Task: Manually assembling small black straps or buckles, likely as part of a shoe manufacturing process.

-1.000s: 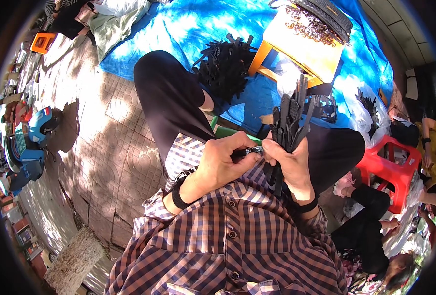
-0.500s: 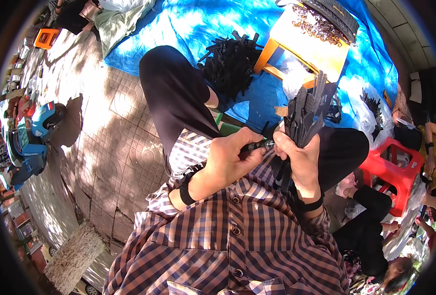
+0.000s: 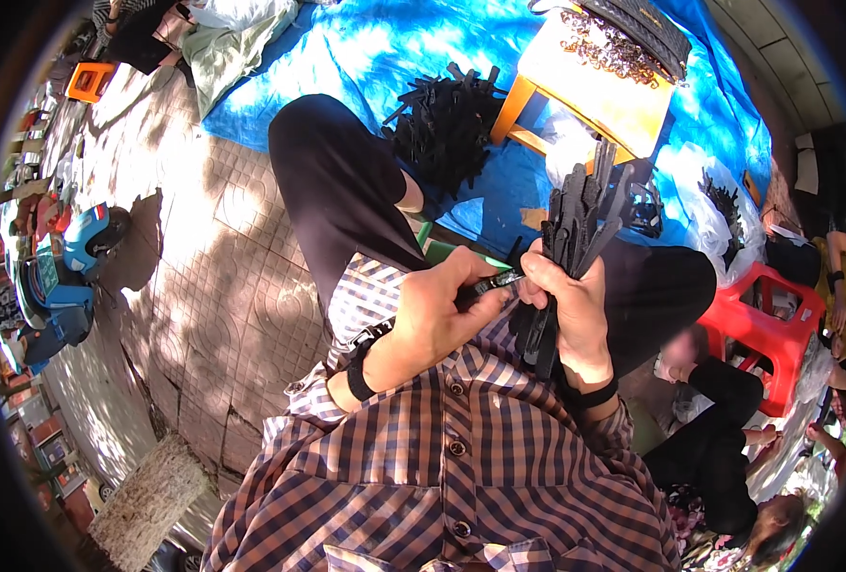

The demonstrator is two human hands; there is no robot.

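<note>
A thick bundle of black straps [image 3: 576, 214] stands upright in my right hand [image 3: 580, 315], whose fingers are wrapped round it, with ends sticking out above and below the fist. My left hand [image 3: 434, 310] is closed on a narrow black piece with shiny, light marks [image 3: 495, 282], and its exact kind is unclear. That piece points to the right, and its end meets the fingertips of my right hand. Both hands are over my lap. Beyond my knee, a heap of similar black straps [image 3: 442, 133] lies on the blue tarp [image 3: 366, 48].
An orange stool [image 3: 590, 81] with chains and a black bag [image 3: 647, 33] stands ahead. To the right are a clear plastic bag with black pieces [image 3: 728, 224], a red stool [image 3: 766, 334] and seated people. A scooter [image 3: 56, 276] is far left, beside the paving [image 3: 232, 276].
The strap bundle and my right hand have shifted slightly left. My left hand has barely moved and keeps its hold on the narrow piece.
</note>
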